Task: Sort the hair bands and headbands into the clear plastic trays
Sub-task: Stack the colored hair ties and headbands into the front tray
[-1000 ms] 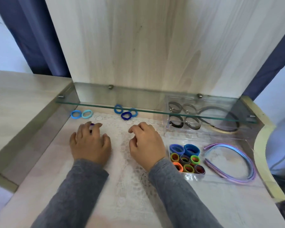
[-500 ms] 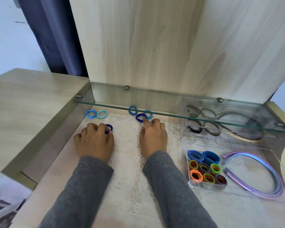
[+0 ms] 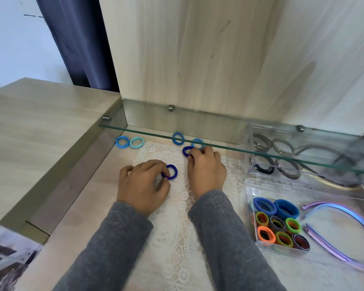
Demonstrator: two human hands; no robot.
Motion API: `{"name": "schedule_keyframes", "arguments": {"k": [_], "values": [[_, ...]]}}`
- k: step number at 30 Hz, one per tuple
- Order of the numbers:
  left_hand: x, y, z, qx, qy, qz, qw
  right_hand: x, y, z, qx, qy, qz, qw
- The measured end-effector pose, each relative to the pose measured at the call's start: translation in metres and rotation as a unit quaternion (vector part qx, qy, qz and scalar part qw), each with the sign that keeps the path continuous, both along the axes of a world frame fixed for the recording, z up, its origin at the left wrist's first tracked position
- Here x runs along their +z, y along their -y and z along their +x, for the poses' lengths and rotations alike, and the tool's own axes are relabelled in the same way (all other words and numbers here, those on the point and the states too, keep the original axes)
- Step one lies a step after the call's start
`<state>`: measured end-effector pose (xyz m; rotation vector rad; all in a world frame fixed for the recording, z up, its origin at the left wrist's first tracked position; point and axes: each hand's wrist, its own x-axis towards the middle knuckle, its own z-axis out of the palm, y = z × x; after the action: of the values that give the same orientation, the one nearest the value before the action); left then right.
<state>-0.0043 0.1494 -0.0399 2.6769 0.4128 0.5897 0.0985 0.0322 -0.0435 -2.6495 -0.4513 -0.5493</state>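
On the lace mat [image 3: 177, 227], the left hand [image 3: 143, 183] pinched a dark blue hair band [image 3: 174, 172] in its grip. At the mat's far edge, the right hand [image 3: 206, 171] curled its grip onto a second dark blue band [image 3: 185, 151].

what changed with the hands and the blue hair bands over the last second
The right hand reached forward across the lace mat to the far dark blue hair band under the glass shelf and now pinches it. The left hand still pinches the near dark blue hair band, now more exposed. The four lighter blue bands and the trays stayed put.
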Motion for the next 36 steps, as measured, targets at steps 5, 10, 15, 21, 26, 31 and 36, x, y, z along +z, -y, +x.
{"name": "schedule_keyframes", "arguments": {"k": [5, 10, 15, 21, 26, 31, 36], "values": [[0.000, -0.021, 0.012, 0.099, 0.010, -0.004, 0.995, -0.004, 0.004, -0.001, 0.018, 0.003, 0.010, 1.000], [0.001, -0.048, 0.032, 0.187, -0.048, 0.031, 0.981, -0.002, 0.007, -0.007, 0.042, 0.017, 0.022, 0.999], [-0.001, -0.053, 0.037, 0.187, -0.032, 0.023, 0.982, 0.006, 0.017, -0.014, 0.056, -0.061, -0.007, 0.997], [-0.002, -0.058, 0.038, 0.192, -0.037, 0.005, 0.981, 0.002, 0.022, -0.014, 0.056, -0.055, 0.001, 0.997], [-0.003, -0.058, 0.037, 0.199, -0.026, -0.008, 0.980, -0.003, 0.021, -0.013, 0.081, -0.030, 0.036, 0.996], [-0.002, -0.055, 0.033, 0.180, -0.007, 0.001, 0.984, -0.003, 0.019, -0.017, 0.195, -0.025, 0.101, 0.975], [0.000, -0.051, 0.026, 0.135, 0.035, -0.042, 0.989, 0.001, 0.019, -0.019, 0.247, -0.013, 0.075, 0.966]]}}
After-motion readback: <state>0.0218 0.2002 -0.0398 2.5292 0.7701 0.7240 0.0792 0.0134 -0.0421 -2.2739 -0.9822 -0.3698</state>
